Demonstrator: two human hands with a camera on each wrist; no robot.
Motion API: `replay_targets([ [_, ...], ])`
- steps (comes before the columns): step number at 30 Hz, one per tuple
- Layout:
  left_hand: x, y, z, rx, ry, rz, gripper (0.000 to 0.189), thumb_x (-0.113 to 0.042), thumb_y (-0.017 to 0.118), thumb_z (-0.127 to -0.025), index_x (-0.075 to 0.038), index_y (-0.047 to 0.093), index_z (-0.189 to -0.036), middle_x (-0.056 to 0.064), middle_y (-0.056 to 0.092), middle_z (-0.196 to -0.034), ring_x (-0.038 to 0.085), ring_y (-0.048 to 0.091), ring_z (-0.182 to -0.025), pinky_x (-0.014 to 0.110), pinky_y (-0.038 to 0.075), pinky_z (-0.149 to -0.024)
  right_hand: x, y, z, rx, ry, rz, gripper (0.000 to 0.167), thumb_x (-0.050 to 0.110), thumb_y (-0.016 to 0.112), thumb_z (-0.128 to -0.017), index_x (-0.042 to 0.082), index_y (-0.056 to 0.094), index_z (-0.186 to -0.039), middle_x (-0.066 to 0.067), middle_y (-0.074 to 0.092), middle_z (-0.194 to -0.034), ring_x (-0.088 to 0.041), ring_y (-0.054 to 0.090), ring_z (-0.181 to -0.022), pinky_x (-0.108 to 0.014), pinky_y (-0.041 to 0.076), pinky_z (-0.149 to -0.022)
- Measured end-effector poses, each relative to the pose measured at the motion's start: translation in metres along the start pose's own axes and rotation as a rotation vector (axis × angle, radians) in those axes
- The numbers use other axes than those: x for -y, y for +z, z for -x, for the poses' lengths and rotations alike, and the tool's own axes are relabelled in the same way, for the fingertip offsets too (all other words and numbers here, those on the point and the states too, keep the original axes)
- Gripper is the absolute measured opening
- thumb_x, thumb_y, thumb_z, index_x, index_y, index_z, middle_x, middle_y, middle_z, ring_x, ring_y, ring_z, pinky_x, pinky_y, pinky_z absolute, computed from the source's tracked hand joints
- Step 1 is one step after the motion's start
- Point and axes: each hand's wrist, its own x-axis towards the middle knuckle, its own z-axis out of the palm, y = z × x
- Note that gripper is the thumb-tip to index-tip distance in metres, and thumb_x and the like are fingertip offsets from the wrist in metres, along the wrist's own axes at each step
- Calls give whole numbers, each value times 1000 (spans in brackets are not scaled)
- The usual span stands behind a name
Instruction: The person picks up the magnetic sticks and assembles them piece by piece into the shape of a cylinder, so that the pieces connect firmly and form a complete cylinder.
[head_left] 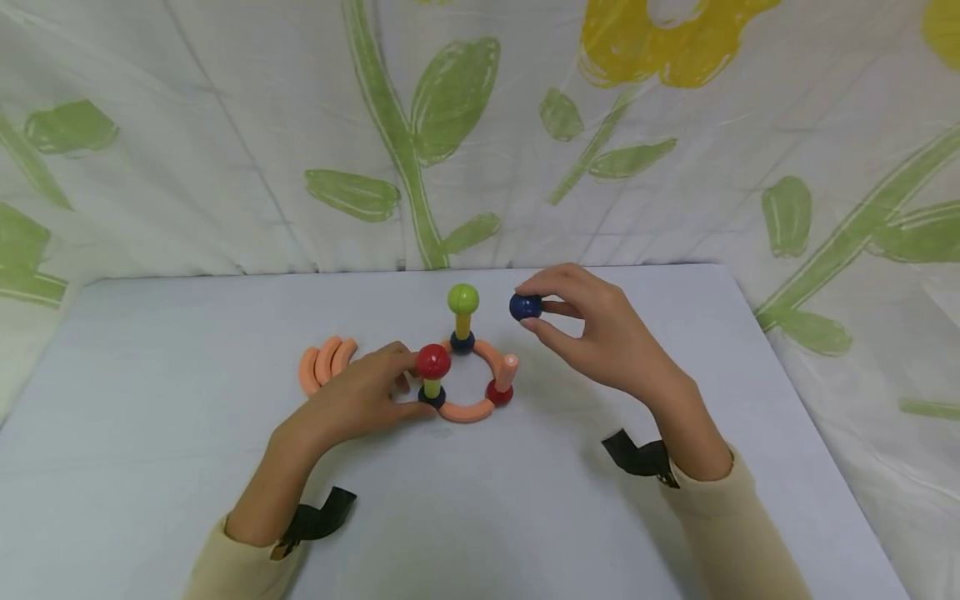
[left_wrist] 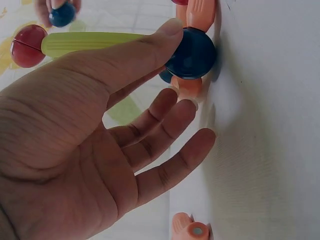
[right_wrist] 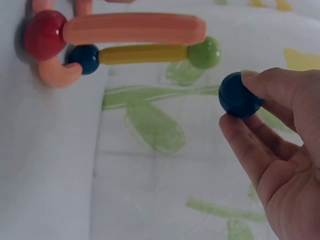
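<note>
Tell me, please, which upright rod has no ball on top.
The straight orange rod on the red base ball; the yellow rod and green rod are both ball-topped.

Room above salmon rod (head_left: 507, 374) — posts (head_left: 463, 326) near

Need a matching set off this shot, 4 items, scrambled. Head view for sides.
Column 1
1. Held ball
2. Light green ball
3. Upright salmon rod
4. Loose curved pieces

Column 2
A. Stands on a red ball, with nothing on its top end
B. On the table, left of the ring
C. Dark blue
D. On top of the yellow rod

Pairs: 1-C, 2-D, 3-A, 4-B
</note>
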Motion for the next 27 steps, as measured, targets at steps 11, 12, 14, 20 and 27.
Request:
replay_targets([
  [11,2,2,-1,4,-17,14,26,-27,88,-88,-17,73,-106,-3,67,-101,14,64,-93,29,54,-83,13,7,19,-12,-57,-23,42,-2,80,-91,10,70,-130,-4,68,-126,-14,72,-113,-36,61,-99],
  [12,1,2,-1,4,-14,13,25,-26,88,-88,-17,73,-105,-3,68,-100,14,64,-92,30,55,-83,13,8,20,-13,-67,-23,42,-2,80,-91,10,70,-130,-4,68,-126,-14,72,-113,-36,61,-99],
  [14,2,2,-2,3,-8,13,24,-25,88,-88,-17,73,-104,-2,68,-98,14,65,-91,30,55,-83,12,10,22,-17,-80,-20,41,-2,80,-91,10,71,-129,-4,68,-125,-14,72,-112,-34,61,-99],
  [20,2,2,-2,-2,7,9,24,-25,89,-87,-17,74,-104,-3,68,-97,14,65,-89,29,55,-83,12,13,24,-19,-103,-12,40,-2,80,-91,11,73,-128,-3,69,-124,-14,71,-112,-31,60,-99],
  [27,2,2,-2,-3,17,6,26,-25,89,-87,-17,74,-106,-3,69,-98,14,65,-90,29,55,-83,15,14,26,-13,-108,4,40,-1,80,-90,12,73,-127,-2,69,-124,-14,70,-113,-31,61,-99],
])
